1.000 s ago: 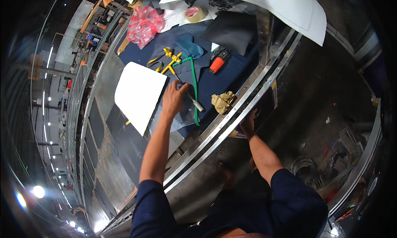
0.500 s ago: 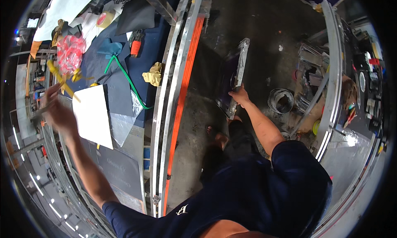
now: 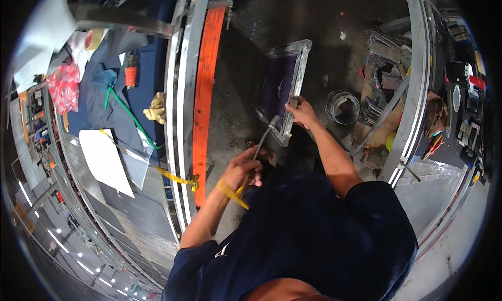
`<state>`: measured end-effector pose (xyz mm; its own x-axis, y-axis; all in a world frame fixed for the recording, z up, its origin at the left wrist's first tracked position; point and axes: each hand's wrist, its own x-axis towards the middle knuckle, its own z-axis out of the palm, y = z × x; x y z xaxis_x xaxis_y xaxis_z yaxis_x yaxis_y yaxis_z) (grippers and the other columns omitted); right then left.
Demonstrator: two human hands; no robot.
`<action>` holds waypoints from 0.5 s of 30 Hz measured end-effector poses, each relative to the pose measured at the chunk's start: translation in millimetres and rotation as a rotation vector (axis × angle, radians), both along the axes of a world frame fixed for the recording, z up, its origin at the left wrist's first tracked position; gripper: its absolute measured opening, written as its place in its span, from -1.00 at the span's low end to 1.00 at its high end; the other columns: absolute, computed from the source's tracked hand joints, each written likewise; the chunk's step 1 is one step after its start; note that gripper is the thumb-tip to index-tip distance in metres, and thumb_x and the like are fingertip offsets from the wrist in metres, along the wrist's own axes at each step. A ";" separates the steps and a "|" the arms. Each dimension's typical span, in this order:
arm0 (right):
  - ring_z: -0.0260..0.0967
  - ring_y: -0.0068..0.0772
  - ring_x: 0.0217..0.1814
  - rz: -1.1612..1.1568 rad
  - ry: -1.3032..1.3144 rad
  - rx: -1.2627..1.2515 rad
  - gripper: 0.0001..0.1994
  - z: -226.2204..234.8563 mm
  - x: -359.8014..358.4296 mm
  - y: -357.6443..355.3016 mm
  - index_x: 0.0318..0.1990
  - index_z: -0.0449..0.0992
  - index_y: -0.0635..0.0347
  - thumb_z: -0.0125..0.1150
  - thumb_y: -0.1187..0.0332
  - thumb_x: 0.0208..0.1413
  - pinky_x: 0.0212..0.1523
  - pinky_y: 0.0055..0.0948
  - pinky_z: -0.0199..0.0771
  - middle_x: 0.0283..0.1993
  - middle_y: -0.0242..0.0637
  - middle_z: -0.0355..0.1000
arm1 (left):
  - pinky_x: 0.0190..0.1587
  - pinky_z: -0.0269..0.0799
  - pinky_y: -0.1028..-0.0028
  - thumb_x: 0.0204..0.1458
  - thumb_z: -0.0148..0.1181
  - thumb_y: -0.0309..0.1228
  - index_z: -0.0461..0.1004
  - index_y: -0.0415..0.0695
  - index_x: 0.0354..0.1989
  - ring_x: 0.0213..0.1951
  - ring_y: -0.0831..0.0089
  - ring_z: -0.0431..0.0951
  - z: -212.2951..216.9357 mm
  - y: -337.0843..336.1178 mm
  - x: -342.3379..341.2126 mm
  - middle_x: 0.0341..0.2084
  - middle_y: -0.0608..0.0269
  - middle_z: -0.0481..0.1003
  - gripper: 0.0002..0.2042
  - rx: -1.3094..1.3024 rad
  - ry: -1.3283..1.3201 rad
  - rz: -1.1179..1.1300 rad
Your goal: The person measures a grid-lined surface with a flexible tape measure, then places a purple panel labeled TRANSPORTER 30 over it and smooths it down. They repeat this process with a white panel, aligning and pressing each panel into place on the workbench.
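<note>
So we've got a white sheet [image 3: 104, 162] lying on the table [image 3: 171, 92], with a green cord [image 3: 133, 119] and a crumpled rag [image 3: 156, 108] nearer the rail. Our left hand [image 3: 243, 168] has its fingers curled round the tool [image 3: 264, 140], seemingly to point its tip at the frame [image 3: 296, 79]; can't tell if they touch. The frame's tilted above the floor [image 3: 235, 118], our right hand [image 3: 302, 113] pinching its lower right rim between fingers and thumb, probably for steadiness.

Your long metal-edged workbench [image 3: 181, 105] carries a navy-blue cloth-like sheet [image 3: 150, 63] at ten o'clock and a flat white panel [image 3: 107, 162] at nine; on your dark grey floor [image 3: 235, 107], a round grey open container [image 3: 333, 116] stands at two o'clock.
</note>
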<state>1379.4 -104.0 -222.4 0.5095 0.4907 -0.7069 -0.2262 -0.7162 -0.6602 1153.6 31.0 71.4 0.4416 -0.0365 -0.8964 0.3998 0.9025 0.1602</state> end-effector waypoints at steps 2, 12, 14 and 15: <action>0.58 -0.18 -0.16 0.063 -0.054 -0.100 -0.47 -0.4 -1.3 -6.6 0.05 0.46 0.23 0.44 0.09 0.02 -0.11 -0.23 0.54 -0.20 -0.11 0.60 | -0.59 0.45 0.58 0.27 0.08 -0.47 0.10 -0.07 0.44 -0.63 0.55 0.44 -16.1 -1.0 8.5 -0.46 0.30 0.41 -0.43 -0.133 -0.102 -0.037; 0.51 -0.11 0.11 0.148 -0.050 -0.131 -0.25 -9.0 8.3 -32.4 0.25 0.30 0.35 0.44 0.06 0.01 0.12 -0.27 0.45 0.05 -0.03 0.54 | -0.42 0.47 0.19 0.16 0.23 -0.13 0.47 -0.30 0.12 -0.49 0.05 0.64 -41.7 16.2 12.8 -0.61 -0.08 0.53 -0.49 1.039 0.317 -0.836; 0.49 -0.10 0.16 0.146 -0.017 -0.111 -0.17 -3.7 6.5 -32.9 0.33 0.20 0.36 0.45 0.10 -0.01 0.16 -0.28 0.42 0.11 -0.01 0.51 | -0.42 0.47 0.18 0.15 0.25 -0.19 0.51 -0.31 -0.02 -0.50 -0.06 0.61 -54.1 18.9 12.1 -0.67 -0.10 0.49 -0.59 1.273 0.340 -0.837; 0.47 -0.10 0.18 0.108 -0.047 -0.060 -0.13 -1.5 5.6 -33.3 0.37 0.16 0.36 0.45 0.12 -0.02 0.18 -0.28 0.41 0.14 -0.01 0.49 | -0.43 0.47 0.17 0.15 0.26 -0.22 0.53 -0.31 -0.09 -0.51 -0.12 0.60 -60.3 22.8 10.9 -0.71 -0.12 0.47 -0.64 1.288 0.384 -0.878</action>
